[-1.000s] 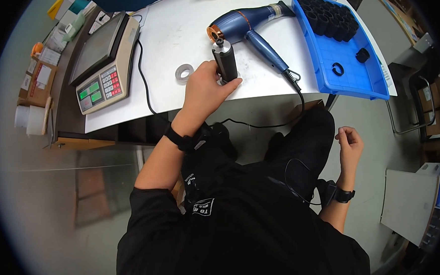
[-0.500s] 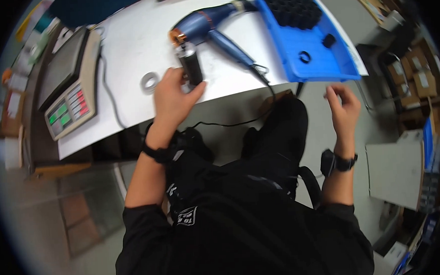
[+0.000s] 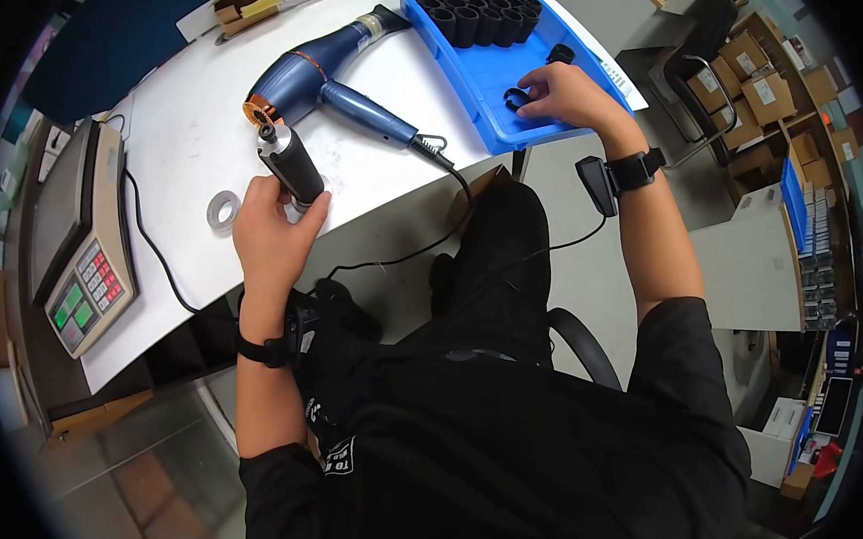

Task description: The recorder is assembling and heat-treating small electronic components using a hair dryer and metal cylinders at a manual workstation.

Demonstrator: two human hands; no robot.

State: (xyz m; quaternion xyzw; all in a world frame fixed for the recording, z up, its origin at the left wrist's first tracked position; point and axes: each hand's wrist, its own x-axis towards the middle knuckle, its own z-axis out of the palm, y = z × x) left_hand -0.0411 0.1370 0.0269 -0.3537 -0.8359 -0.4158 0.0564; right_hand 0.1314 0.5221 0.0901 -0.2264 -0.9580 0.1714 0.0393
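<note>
My left hand (image 3: 271, 229) is closed around the lower part of a black cylinder with a silver metal top (image 3: 292, 165), which stands slightly tilted at the table's front edge. Over in the blue tray (image 3: 472, 101), thumb and forefinger of my right hand (image 3: 579, 98) pinch a small black ring (image 3: 514, 99). Another short black piece (image 3: 560, 54) lies just beyond that hand. Several black tubes (image 3: 477, 13) stand packed together at the tray's far end. Behind the cylinder lies a blue hair dryer (image 3: 295, 83), its copper-coloured end close to the cylinder's top.
A roll of clear tape (image 3: 223, 211) lies left of my left hand. Farther left stands a weighing scale (image 3: 90, 278) with a cable. The dryer's cord (image 3: 461, 182) drops over the front edge of the white table (image 3: 369, 190). An open cardboard box (image 3: 262, 7) sits at the back.
My right hand has moved from beside the tray into it and onto the black ring. My left hand still holds the cylinder. The whole view has shifted, with the table sliding left.
</note>
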